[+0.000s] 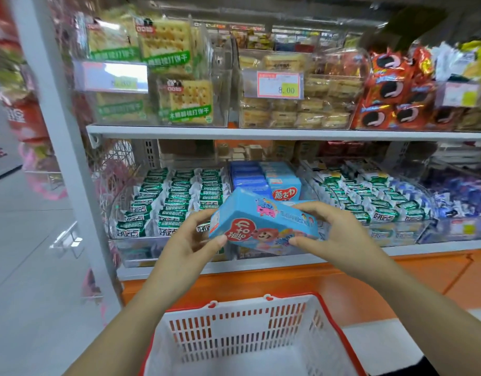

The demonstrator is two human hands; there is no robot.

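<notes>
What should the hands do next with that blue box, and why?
Probably lower the blue box into the basket: the left hand and right hand both grip it in front of the shelf, and the basket stands open below.

Below: open air straight down to the white slatted plastic basket with red rim (233, 325), mouth facing up.
Ahead: tilted light-blue cardboard box (263, 221) just before the stacked blue cardboard boxes (250, 180); gap behind it hard to judge.
Above: white metal shelf edge (261, 132) capping the lower bay.
Left: white upright post (74, 185); open floor beyond.
</notes>
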